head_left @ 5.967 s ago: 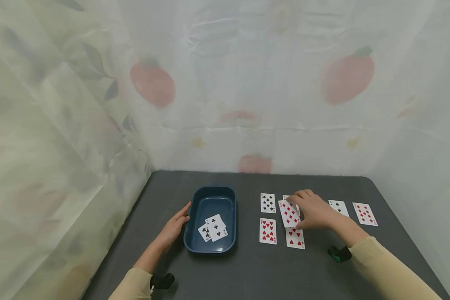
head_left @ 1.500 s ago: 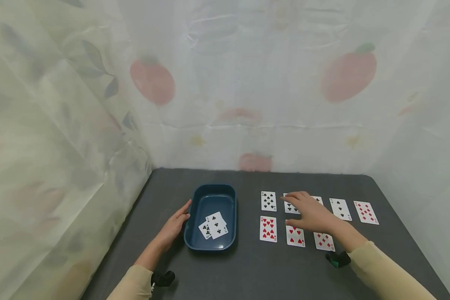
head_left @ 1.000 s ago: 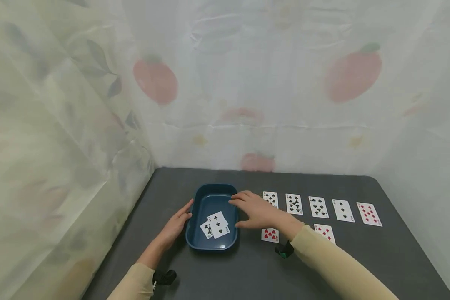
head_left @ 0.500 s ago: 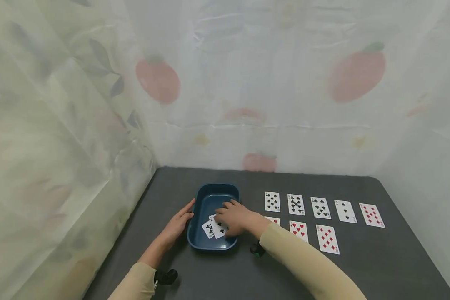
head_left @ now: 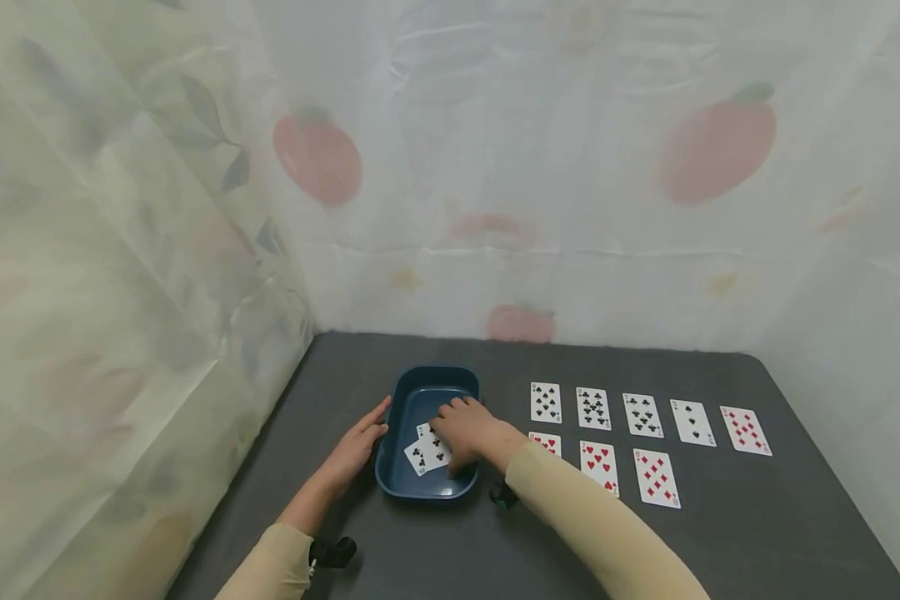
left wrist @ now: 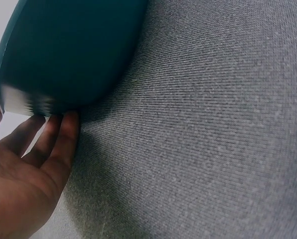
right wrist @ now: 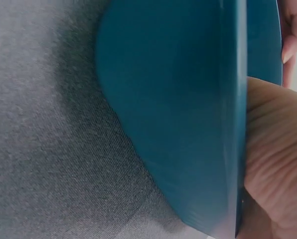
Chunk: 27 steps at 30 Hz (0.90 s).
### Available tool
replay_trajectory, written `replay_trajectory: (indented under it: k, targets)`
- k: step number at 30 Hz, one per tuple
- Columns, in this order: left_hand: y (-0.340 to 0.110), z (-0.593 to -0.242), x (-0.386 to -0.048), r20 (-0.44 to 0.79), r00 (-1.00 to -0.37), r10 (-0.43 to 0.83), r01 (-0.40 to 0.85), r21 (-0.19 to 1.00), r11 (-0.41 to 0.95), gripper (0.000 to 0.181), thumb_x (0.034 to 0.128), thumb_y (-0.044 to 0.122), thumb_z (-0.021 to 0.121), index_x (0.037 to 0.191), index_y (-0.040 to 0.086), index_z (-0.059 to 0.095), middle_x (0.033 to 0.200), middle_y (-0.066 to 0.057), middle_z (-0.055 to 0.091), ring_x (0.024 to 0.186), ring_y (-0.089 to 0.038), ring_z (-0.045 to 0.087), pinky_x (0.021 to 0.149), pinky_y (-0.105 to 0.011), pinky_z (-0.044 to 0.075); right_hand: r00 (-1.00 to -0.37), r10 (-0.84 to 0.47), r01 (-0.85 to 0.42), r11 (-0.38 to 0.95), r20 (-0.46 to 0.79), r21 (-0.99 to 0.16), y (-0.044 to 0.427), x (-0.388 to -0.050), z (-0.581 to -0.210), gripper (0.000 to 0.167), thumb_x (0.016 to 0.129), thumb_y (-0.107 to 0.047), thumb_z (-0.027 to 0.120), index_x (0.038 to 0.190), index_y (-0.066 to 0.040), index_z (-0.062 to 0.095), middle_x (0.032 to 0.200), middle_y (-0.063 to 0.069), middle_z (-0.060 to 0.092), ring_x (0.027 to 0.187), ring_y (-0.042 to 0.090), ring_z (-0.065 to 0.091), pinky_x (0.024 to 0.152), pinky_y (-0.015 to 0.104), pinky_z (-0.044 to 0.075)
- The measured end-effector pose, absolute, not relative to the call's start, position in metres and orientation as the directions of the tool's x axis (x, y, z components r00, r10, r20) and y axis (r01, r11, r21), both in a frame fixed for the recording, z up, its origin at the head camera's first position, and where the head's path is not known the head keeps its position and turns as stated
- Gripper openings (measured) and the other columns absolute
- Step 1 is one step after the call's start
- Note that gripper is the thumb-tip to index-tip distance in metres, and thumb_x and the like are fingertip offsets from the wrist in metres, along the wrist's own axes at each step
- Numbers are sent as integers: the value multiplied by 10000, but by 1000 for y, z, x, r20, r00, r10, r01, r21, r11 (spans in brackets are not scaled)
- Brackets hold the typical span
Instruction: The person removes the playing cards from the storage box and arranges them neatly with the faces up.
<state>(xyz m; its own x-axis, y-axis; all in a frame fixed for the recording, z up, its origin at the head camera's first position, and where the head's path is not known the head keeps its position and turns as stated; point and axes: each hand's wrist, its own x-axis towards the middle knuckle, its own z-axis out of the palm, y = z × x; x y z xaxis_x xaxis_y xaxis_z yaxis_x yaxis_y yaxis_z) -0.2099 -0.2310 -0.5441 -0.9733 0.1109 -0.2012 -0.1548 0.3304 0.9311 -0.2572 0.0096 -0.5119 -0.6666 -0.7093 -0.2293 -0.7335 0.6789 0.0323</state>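
Note:
A dark blue tray (head_left: pixel 420 402) stands on the table, with overlapping club playing cards (head_left: pixel 416 457) in it. My left hand (head_left: pixel 355 446) rests against the tray's left side. In the left wrist view its fairly straight fingers (left wrist: pixel 61 144) touch the outer wall. My right hand (head_left: pixel 471 429) reaches over the right rim and down onto the cards, fingers at their far edge and thumb near the close edge. Whether it pinches a card is hidden. In the right wrist view, the tray wall (right wrist: pixel 173 99) covers the right fingertips.
Right of the tray, a back row of several face-up cards runs from a spade card (head_left: pixel 545 403) to a diamond card (head_left: pixel 746 431). In front lie heart cards (head_left: pixel 598 467) and another diamond card (head_left: pixel 656 478). My right sleeve (head_left: pixel 592 517) passes before this row. A patterned curtain (head_left: pixel 570 300) stands behind.
A diamond card was laid in the front row. My right hand then moved left from the rows into the tray, onto the cards, which have shifted slightly. My left hand stayed at the tray.

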Motion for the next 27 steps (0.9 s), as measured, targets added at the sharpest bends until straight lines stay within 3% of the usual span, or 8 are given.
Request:
replay_trajectory:
  k: [7, 13, 27]
  targets:
    - [-228, -539, -209, -208, -973, 104, -162, 928, 335, 550, 1096, 219, 418, 1633, 202, 297, 1690, -119, 199, 1529, -405, 181, 1173, -655, 151, -704, -672, -699, 713, -228, 53, 6, -262, -514, 932, 661, -667, 866, 1412, -198, 576, 1352, -2, 555, 1205, 203, 504, 1054, 419, 426]
    - [-230, -545, -211, -204, -973, 106, -157, 926, 344, 546, 1098, 246, 421, 1631, 253, 302, 1692, -85, 204, 1532, -388, 188, 1176, -644, 150, -727, -645, -671, 740, -236, 47, 1, -268, -527, 988, 600, -672, 900, 1400, -195, 569, 1324, 11, 560, 1182, 214, 504, 1031, 426, 436]
    - [-230, -544, -211, -197, -974, 112, -144, 920, 364, 560, 1095, 222, 413, 1638, 233, 279, 1696, -97, 182, 1538, -372, 168, 1190, -618, 169, -728, -645, -671, 739, -234, 51, 3, -258, -510, 930, 620, -656, 900, 1348, -169, 587, 1264, 5, 574, 1121, 188, 514, 985, 381, 449]
